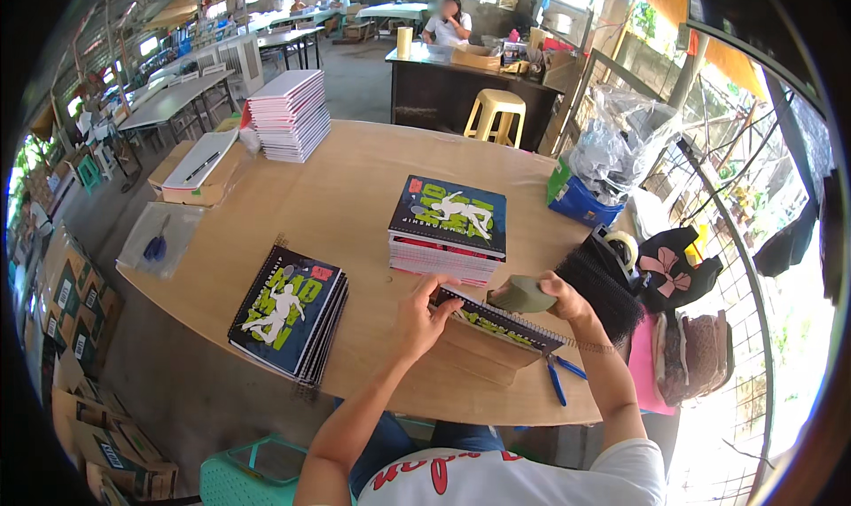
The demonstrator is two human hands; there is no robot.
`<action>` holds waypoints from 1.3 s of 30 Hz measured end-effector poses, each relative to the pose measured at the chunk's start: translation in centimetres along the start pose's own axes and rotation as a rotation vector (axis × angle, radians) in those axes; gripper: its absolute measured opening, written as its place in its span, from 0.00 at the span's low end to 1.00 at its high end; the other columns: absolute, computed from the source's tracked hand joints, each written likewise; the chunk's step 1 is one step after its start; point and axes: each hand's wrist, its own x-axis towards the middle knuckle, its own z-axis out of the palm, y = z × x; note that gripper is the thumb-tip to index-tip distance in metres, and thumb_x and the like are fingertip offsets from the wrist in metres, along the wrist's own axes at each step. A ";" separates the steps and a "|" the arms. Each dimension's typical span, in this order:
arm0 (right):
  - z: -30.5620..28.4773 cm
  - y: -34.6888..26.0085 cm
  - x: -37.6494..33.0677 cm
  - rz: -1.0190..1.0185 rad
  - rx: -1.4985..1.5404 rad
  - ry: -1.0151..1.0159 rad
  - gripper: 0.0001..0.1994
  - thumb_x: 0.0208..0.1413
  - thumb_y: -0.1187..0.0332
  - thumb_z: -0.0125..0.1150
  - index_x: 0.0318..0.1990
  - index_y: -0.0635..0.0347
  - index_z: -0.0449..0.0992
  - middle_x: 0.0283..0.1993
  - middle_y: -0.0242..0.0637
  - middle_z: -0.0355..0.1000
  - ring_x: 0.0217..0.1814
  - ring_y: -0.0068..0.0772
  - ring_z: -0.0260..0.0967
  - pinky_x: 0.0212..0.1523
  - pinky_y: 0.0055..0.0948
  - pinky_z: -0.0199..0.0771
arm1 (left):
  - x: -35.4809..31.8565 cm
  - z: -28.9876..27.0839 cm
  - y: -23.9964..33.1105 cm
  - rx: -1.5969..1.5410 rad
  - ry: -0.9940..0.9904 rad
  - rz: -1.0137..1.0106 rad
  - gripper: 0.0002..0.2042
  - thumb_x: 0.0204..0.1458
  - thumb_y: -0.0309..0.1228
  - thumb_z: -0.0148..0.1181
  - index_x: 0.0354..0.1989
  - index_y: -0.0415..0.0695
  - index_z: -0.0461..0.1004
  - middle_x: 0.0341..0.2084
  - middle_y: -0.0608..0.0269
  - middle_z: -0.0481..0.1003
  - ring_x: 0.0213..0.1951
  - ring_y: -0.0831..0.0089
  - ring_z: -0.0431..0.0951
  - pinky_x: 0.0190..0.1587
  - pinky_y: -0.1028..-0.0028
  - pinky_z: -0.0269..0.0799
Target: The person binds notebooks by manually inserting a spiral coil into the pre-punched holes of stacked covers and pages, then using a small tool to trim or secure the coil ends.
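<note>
A dark notebook [505, 326] stands tilted on its edge at the table's near side, spine up. My left hand [428, 318] pinches the left end of that spine. A dark wire coil [596, 347] runs along the spine and sticks out past its right end. My right hand [567, 295] is closed on a rounded olive-green piece [521, 295], just above the spine; its exact kind is unclear. Blue-handled pliers [557, 380] lie beside the notebook's right end. Behind it sits a notebook stack [450, 218], and bound notebooks [288, 315] are piled to the left.
A tall stack of paper blocks [288, 116] stands far left, near a box with a pen [203, 162]. Scissors [158, 240] lie on a plastic bag. Many black coils [596, 280], a tape roll [622, 249] and a blue box [585, 203] crowd the right. A person sits at a desk beyond.
</note>
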 end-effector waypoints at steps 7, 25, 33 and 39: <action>-2.6 1.7 -0.6 0.098 -0.278 0.109 0.30 0.63 0.50 0.53 0.58 0.73 0.73 0.61 0.54 0.71 0.59 0.45 0.68 0.58 0.34 0.71 | 0.6 -0.4 0.5 0.176 -0.038 0.259 0.08 0.49 0.22 0.71 0.36 0.41 0.78 0.33 0.63 0.78 0.36 0.68 0.79 0.35 0.72 0.74; 0.1 -1.1 0.4 0.087 -0.612 -0.082 0.39 0.52 0.40 0.56 0.52 0.75 0.79 0.58 0.61 0.72 0.56 0.55 0.73 0.55 0.42 0.74 | 0.6 -0.7 1.5 0.191 -0.038 0.227 0.08 0.47 0.25 0.73 0.33 0.42 0.79 0.33 0.63 0.78 0.38 0.65 0.76 0.42 0.67 0.72; -0.3 0.1 2.1 0.081 -0.743 -0.058 0.34 0.60 0.44 0.55 0.49 0.78 0.78 0.52 0.51 0.77 0.52 0.45 0.74 0.53 0.40 0.73 | 0.6 -1.1 2.2 0.232 -0.040 0.106 0.11 0.45 0.21 0.73 0.37 0.42 0.79 0.34 0.65 0.77 0.31 0.74 0.75 0.32 0.75 0.74; 0.9 0.1 2.8 0.103 -0.409 -0.007 0.29 0.64 0.49 0.52 0.46 0.75 0.79 0.49 0.53 0.78 0.50 0.44 0.75 0.53 0.40 0.72 | 0.8 -1.4 1.3 0.236 -0.041 0.118 0.14 0.43 0.18 0.73 0.39 0.42 0.78 0.34 0.66 0.76 0.31 0.74 0.75 0.34 0.75 0.77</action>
